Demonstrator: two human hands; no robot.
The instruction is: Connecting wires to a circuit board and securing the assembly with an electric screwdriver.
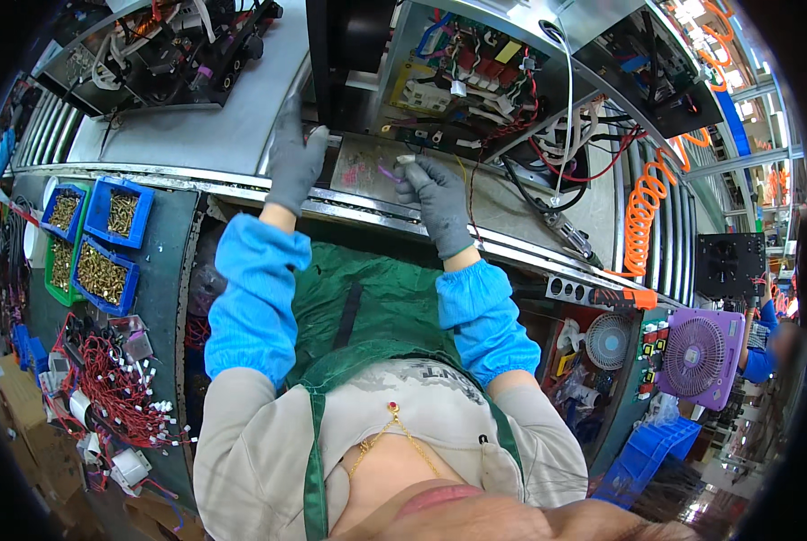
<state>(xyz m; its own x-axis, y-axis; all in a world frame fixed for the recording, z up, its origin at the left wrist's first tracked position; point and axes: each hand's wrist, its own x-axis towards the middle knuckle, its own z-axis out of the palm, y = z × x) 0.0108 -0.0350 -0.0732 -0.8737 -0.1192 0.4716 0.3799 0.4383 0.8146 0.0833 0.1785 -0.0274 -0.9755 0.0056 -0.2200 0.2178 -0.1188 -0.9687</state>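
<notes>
My left hand (pixel 297 167), in a grey glove, reaches to the edge of the metal chassis (pixel 318 63). Its fingers are stretched forward and the thumb stands apart. I see nothing held in it. My right hand (pixel 439 206), gloved the same way, is closed in a pinch in front of an open metal housing. A thin purple piece (pixel 388 172) sticks out from its fingertips; its kind cannot be made out. Beyond that hand, the housing holds a circuit board (pixel 430 95) with white connectors and bundled wires. Loose dark and yellow wires hang from it beside my right hand.
Blue bins (pixel 120 213) of brass-coloured screws stand at the left. Nearer lies a heap of red wires (pixel 119 383) with white plugs. At the right are a power screwdriver (pixel 573 236), an orange coiled hose (pixel 642 212), a purple fan (pixel 695 356) and a blue crate (pixel 642 460).
</notes>
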